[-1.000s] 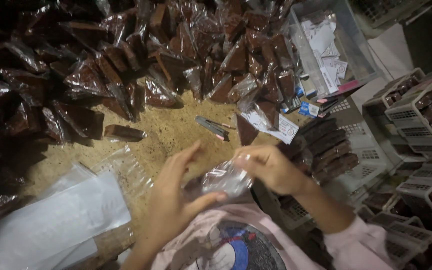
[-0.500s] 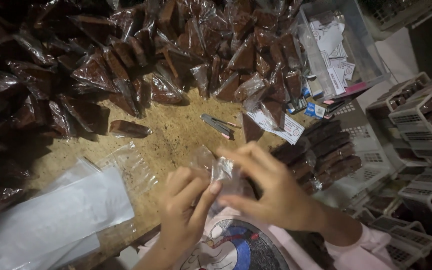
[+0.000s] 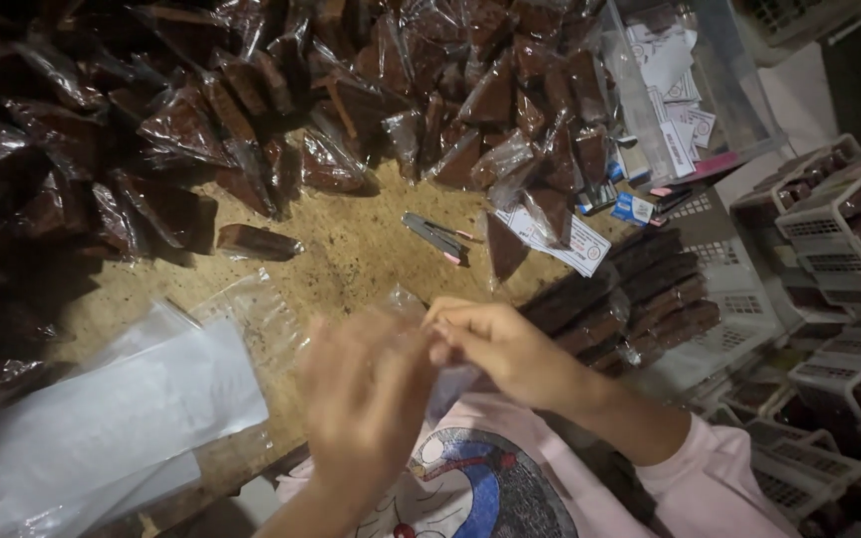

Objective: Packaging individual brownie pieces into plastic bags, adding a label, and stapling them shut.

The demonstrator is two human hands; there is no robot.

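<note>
Clear plastic bag pinched between left hand, right hand

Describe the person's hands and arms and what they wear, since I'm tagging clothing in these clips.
Both hands are bare: no gloves, and no rings or watch that I can make out. The left hand is blurred, its forearm uncovered. The right hand leads to a bare forearm ending in a short pale pink sleeve. The shirt front carries a cartoon print in blue, white and red.
</note>
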